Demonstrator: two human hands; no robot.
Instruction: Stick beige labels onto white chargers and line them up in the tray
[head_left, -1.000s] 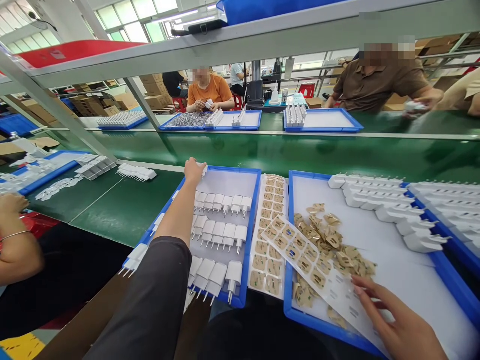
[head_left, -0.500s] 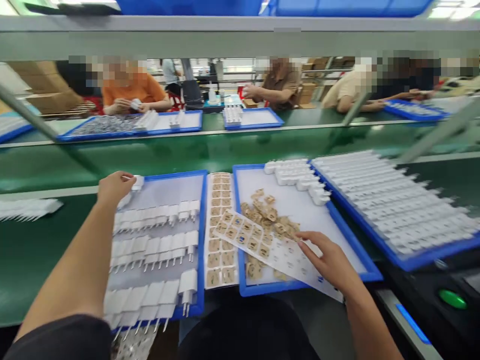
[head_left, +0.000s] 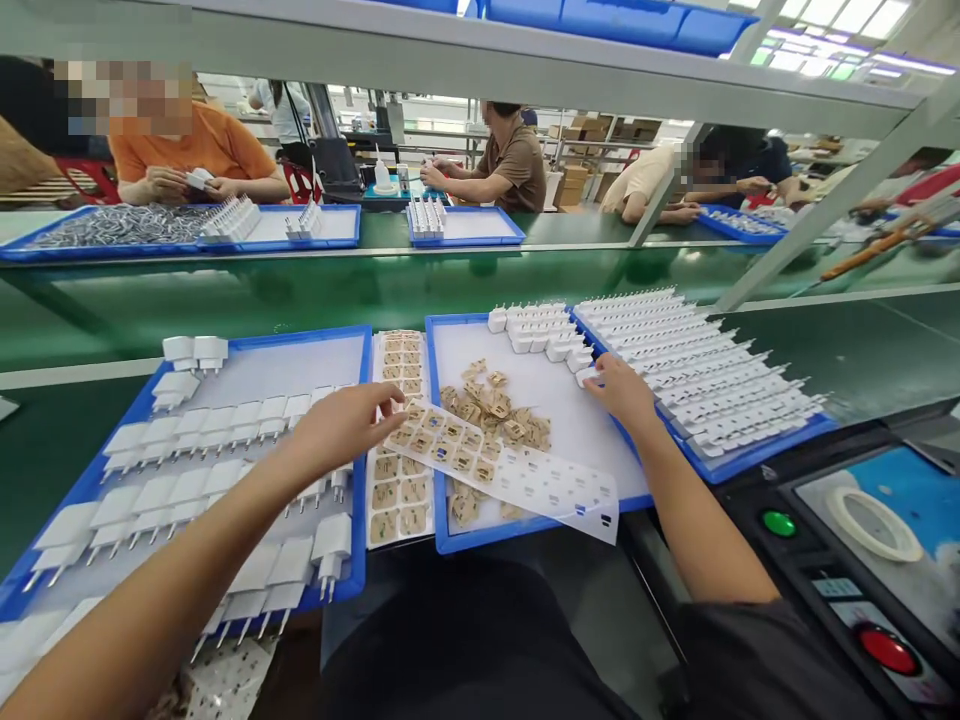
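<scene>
My left hand (head_left: 352, 425) is over the left end of a sticker sheet (head_left: 559, 485), fingers curled with a gap between thumb and fingertips; whether they touch the sheet is hard to make out. Tan pieces cover that sheet's left part, while its right part is translucent with small printed marks. My right hand (head_left: 624, 390) pinches a white plug charger (head_left: 589, 376) at the end of a short group of chargers in the middle tray (head_left: 525, 535). Loose tan pieces (head_left: 495, 405) lie piled in this tray. A second sheet of tan pieces (head_left: 386, 495) lies underneath, between the trays.
On the left, a blue-rimmed tray (head_left: 360, 560) holds rows of white chargers. Another tray (head_left: 780, 445), full of chargers, stands at right. A machine with a green button (head_left: 778, 523), a red button (head_left: 887, 650) and a tape roll (head_left: 874, 525) is at lower right. Co-workers sit across the bench.
My left hand has moved from the left tray's far corner to the sticker sheet's end. My right hand has left the sheet and gone up to the chargers. The view has turned rightward.
</scene>
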